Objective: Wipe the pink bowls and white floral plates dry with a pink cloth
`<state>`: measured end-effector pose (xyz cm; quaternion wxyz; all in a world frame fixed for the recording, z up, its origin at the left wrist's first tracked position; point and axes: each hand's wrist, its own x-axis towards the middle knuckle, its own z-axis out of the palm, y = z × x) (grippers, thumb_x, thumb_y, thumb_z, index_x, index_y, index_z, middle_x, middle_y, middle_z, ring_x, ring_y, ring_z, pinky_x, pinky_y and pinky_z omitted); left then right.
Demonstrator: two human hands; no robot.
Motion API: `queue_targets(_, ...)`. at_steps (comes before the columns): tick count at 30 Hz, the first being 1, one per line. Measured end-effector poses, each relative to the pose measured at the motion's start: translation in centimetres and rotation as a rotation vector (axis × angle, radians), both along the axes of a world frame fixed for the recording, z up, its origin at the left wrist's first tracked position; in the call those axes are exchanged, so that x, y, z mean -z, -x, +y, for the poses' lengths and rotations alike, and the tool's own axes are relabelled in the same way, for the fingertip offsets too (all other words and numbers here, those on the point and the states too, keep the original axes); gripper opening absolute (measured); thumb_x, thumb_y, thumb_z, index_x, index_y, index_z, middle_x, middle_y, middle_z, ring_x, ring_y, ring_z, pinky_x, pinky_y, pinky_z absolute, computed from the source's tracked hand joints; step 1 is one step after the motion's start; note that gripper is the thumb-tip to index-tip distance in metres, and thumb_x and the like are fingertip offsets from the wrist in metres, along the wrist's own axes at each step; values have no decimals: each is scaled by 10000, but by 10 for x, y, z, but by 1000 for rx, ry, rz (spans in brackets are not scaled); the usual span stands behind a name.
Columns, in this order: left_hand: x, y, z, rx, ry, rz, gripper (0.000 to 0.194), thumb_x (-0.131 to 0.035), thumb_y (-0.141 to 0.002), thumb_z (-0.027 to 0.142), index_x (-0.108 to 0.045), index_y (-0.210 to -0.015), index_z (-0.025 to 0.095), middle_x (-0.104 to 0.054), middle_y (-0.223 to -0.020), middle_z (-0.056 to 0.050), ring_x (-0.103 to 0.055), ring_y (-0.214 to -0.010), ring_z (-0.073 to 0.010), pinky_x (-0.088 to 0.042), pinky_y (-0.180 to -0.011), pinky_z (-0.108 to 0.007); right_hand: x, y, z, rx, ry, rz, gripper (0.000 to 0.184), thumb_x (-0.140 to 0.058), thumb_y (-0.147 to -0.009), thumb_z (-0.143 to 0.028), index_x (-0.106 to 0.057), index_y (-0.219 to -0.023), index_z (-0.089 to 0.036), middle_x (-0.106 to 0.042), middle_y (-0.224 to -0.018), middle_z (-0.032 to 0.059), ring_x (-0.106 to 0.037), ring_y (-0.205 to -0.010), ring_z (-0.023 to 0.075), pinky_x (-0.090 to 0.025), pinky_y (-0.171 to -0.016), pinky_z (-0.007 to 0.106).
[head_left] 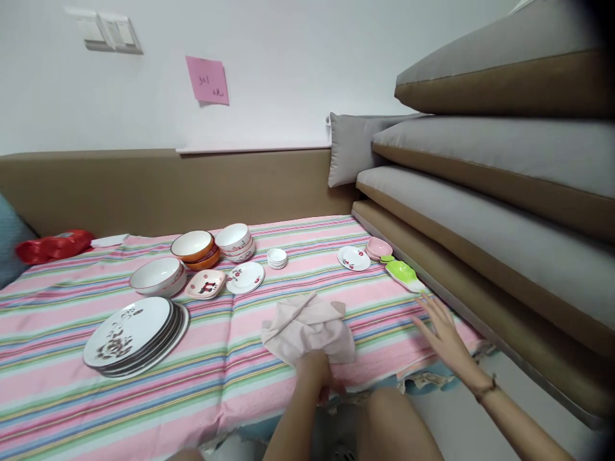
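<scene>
My left hand (316, 372) is at the near edge of a crumpled, pale beige cloth (310, 326) on the striped bedspread. Its fingers are curled and partly hidden, and they appear to grip the cloth's edge. To the right, my right hand (439, 325) is open with the fingers spread, and nothing is in it. Just beyond its fingertips lies a green and white leaf-shaped dish (402, 273). Beside that dish are pink bowls (379, 248) and a white plate with red flowers (353, 258).
On the left stand stacked plates (129, 333), a large white bowl (157, 276), orange bowls (195, 246), white bowls (234, 240), a square dish (205, 283), a flowered plate (245, 278) and small dishes (277, 258). Stacked cushions (480, 192) border the right side. A red bundle (55, 246) lies far left.
</scene>
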<state>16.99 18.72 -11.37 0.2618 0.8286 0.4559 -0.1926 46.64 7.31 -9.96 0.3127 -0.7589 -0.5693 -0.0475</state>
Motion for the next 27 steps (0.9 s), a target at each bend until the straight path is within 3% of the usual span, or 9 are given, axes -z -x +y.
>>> queue_targets(2,-3,2,-4,-22,-35,-11,517,-814,-464,519,-736,-768,109,-720,-816,-157,-676,-782,-301,-550,-712,-365,4,46,-41,-52,-15,154,520,-379,-916,-438,-400,-1372,-188,-365,-1462,110,-288,-1374,283,-283,-1112,504)
queue_targets(5,-8,6,-13,-47,-118,-52,599,-797,-501,546,-723,-879,88,-710,-894,-175,-661,-859,-328,-530,-764,-389,13,119,-100,-134,109,287,567,-365,-928,-390,-228,-1462,-261,-307,-1502,69,-334,-1360,255,-394,-1060,453)
queue_targets(7,-10,10,-21,-61,-168,-80,628,-778,-539,559,-709,-929,71,-702,-929,-185,-651,-892,-335,-515,-786,-392,23,158,-131,-118,134,236,607,-372,-922,-384,-150,-1481,-297,-224,-1536,46,-279,-1385,276,-371,-1069,495)
queue_targets(9,-12,14,-31,-75,-212,-110,616,-752,-602,542,-693,-971,52,-691,-967,-196,-637,-932,-337,-496,-816,-391,35,183,-153,-93,43,116,662,-417,-896,-411,-124,-1482,-322,-178,-1547,45,-223,-1398,332,-345,-1054,575)
queue_targets(15,-20,27,-73,-140,-259,-178,305,-552,-836,325,-702,-941,82,-694,-961,-177,-642,-938,-286,-470,-796,-344,57,214,-190,-16,27,96,696,-389,-904,-409,-40,-1493,-283,-61,-1566,59,-156,-1414,339,-343,-1054,572)
queue_targets(20,-55,72,-103,-229,-280,-254,265,-505,-856,339,-698,-848,158,-709,-880,-90,-655,-846,-231,-465,-690,-287,50,238,-221,118,121,477,739,-362,-906,-490,-12,-1494,-211,-119,-1558,80,-146,-1426,270,-218,-1148,488)
queue_targets(23,-84,118,-122,-285,-415,-345,382,-310,-948,345,-652,-1009,188,-683,-1030,-75,-606,-987,-212,-443,-831,-317,44,248,-238,170,246,749,798,-402,-866,-574,-66,-1491,-209,-160,-1551,78,-181,-1419,266,-174,-1161,468)
queue_targets(24,-91,134,-131,-358,-552,-424,379,-321,-945,354,-659,-974,186,-680,-1035,-80,-593,-1007,-226,-435,-865,-340,43,250,-243,162,262,806,806,-408,-857,-589,-92,-1489,-200,-175,-1548,83,-189,-1416,265,-166,-1163,459)
queue_targets(27,-92,176,-161,-451,-870,-510,327,-407,-906,313,-655,-1037,145,-591,-1242,-123,-442,-1229,-303,-309,-1041,-457,39,257,-258,108,253,884,802,-412,-849,-601,-153,-1481,-181,-223,-1535,93,-212,-1411,248,-147,-1167,428)
